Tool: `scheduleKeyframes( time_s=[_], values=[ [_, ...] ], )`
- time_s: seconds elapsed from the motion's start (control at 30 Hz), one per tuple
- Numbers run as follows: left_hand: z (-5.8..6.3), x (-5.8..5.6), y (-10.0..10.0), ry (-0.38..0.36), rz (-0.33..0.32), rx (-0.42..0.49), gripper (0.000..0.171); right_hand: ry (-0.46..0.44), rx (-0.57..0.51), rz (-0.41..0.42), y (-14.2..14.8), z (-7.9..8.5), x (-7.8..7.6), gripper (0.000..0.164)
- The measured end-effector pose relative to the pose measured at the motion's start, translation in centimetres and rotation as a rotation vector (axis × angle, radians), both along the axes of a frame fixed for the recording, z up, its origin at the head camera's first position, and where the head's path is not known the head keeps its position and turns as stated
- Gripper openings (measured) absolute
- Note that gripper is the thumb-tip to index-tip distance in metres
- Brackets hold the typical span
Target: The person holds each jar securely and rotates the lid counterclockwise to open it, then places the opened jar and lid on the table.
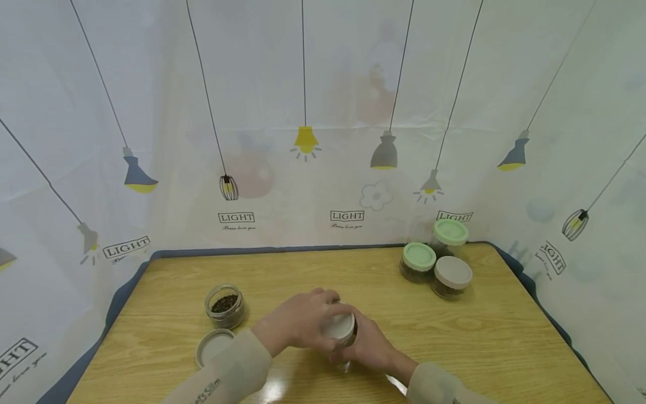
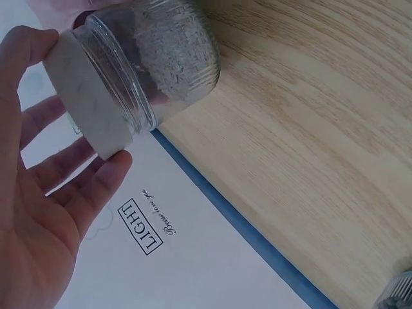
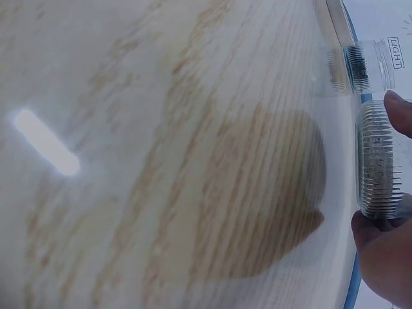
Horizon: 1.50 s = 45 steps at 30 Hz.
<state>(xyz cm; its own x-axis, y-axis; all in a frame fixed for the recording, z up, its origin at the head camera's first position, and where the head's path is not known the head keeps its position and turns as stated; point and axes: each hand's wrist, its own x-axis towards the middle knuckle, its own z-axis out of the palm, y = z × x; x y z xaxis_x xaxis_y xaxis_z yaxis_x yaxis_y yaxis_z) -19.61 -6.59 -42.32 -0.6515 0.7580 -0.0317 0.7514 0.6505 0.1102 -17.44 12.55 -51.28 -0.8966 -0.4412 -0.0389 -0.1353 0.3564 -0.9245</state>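
A ribbed glass jar [image 2: 170, 58] holding pale, grain-like bits is between both hands, close over the table. My left hand [image 1: 303, 321] grips its white lid [image 1: 339, 326], fingers and thumb spread around the rim. In the left wrist view the lid is on the jar's mouth. My right hand [image 1: 372, 345] holds the glass body from the other side. The right wrist view shows the right thumb and fingers at the ribbed glass. Left of the hands stands a lidless jar [image 1: 228, 321] of dark brown bits, with a loose lid [image 1: 201, 352] near it.
At the back right of the wooden table [image 1: 313, 269] stand two jars with green lids, one nearer [image 1: 419, 256] and one farther [image 1: 451, 232], beside a jar with a pale lid [image 1: 453, 272]. A white cloth printed with lamps [image 1: 282, 219] rises behind the table.
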Motion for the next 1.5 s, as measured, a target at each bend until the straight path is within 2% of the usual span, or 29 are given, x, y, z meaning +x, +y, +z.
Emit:
scheduleKeyframes(
  time_s=[0.2, 0.33, 0.43, 0.6, 0.73, 0.87, 1.13, 1.5],
  values=[
    [0.10, 0.15, 0.22, 0.046, 0.024, 0.002, 0.060, 0.018, 0.010, 0.000, 0.01, -0.22, -0.22, 0.095],
    [0.11, 0.25, 0.08, 0.045, 0.030, -0.004, 0.067, 0.029, 0.017, 0.000, 0.02, -0.26, -0.20, 0.092],
    [0.18, 0.30, -0.18, 0.028, -0.005, -0.005, 0.070, 0.027, 0.021, 0.002, 0.07, -0.21, -0.09, 0.088],
    [0.44, 0.33, -0.61, 0.006, -0.109, -0.003, 0.069, 0.007, 0.001, 0.001, 0.09, -0.22, -0.05, 0.090],
    [0.51, 0.38, -0.72, 0.006, -0.137, -0.025, 0.067, -0.001, -0.006, -0.005, 0.01, -0.24, -0.12, 0.095],
    [0.36, 0.37, -0.64, 0.002, -0.117, -0.041, 0.065, 0.021, -0.002, -0.009, -0.05, -0.26, -0.17, 0.097],
    [0.23, 0.22, -0.46, -0.001, -0.068, -0.013, 0.064, 0.037, -0.011, -0.006, 0.01, -0.28, -0.20, 0.097],
    [0.23, 0.15, -0.32, -0.012, -0.028, 0.008, 0.063, 0.010, -0.019, -0.005, 0.05, -0.11, -0.08, 0.096]
  ],
)
